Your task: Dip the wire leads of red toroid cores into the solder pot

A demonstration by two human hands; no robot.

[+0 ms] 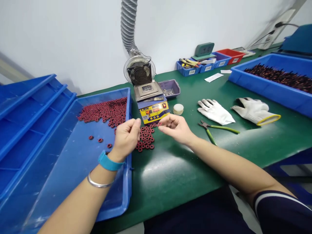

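Observation:
My left hand [126, 138], with a blue watch strap and a silver bangle at the wrist, is closed in a fist above the right rim of a blue tray [128, 182]. Anything inside that fist is hidden. Thumb and fingertips of my right hand [176, 128] pinch a small red ring [160, 123]. Between the hands, a cluster of small red-and-black toothed rings [146, 138] lies on the green table. Many similar rings [104, 112] fill the tray's far end, and several lie apart nearer me. Just behind the cluster stands a yellow-fronted solder pot [154, 112] with lit digits.
A fume hose [128, 26] hangs behind the pot. Right of it are a purple dish [174, 87], a round white tin [178, 109], cutters [211, 128] and white gloves [214, 110]. Small bins [188, 71] and a blue crate [270, 83] of dark parts stand farther back.

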